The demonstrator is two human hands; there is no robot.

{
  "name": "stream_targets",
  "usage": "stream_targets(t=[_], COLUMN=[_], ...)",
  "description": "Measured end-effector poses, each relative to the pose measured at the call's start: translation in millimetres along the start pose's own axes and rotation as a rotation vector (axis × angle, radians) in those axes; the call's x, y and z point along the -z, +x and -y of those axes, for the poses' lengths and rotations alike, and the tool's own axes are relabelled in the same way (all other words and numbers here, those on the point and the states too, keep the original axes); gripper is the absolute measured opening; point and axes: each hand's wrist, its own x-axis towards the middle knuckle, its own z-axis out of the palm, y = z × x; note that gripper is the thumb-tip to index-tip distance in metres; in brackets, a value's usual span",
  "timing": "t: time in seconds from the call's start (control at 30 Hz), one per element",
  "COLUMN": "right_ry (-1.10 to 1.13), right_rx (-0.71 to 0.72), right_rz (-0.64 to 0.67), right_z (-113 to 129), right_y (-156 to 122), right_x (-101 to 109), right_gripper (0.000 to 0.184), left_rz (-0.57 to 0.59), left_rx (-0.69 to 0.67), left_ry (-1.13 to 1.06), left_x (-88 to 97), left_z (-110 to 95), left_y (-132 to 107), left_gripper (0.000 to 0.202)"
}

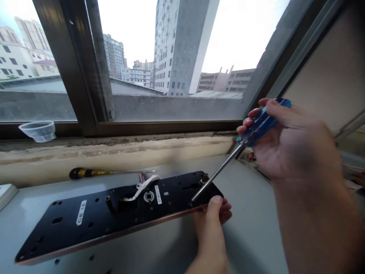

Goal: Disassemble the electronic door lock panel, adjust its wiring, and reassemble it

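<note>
A long black lock plate (94, 219) with a copper-coloured edge lies flat on the grey table, with a white ribbon cable and labels on its back. My left hand (212, 217) grips the plate's right end, thumb on top. My right hand (291, 140) is closed round the blue handle of a screwdriver (258, 127). Its metal shaft slants down and left, and the tip rests on the plate near its right corner, just beside my left thumb.
A second screwdriver (94, 173) with a black and yellow handle lies on the table behind the plate. A clear plastic cup (38, 130) stands on the window ledge at the left. A white object (5, 192) sits at the table's left edge. Small loose parts (251, 156) lie at the right.
</note>
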Motion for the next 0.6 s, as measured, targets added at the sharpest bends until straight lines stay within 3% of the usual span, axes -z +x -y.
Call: stream_targets(t=[0.23,0.4,0.53,0.6], right_ry=[-0.004,0.007,0.014,0.01], right_rx=[0.009,-0.003,-0.02,-0.027], right_rz=[-0.023,-0.01,-0.018,-0.024], right_z=[0.0,-1.3,-2.0,-1.8], right_y=[3.2,2.9,3.2,4.0], right_x=[1.3,2.0,0.8,-0.4], right_gripper=[0.017,0.017,0.016,0.017], left_rz=[0.018,0.051,0.165,0.21], left_rx=[0.006,0.096,0.167,0.018], left_ry=[0.005,0.027,0.292,0.575], left_x=[0.3,1.4,15.0,25.2], left_z=[-0.3,-2.2,-1.4,-7.1], left_y=[-2.4,-2.4,-11.3,-20.7], left_gripper=[0.015,0.023,0.025,0.017])
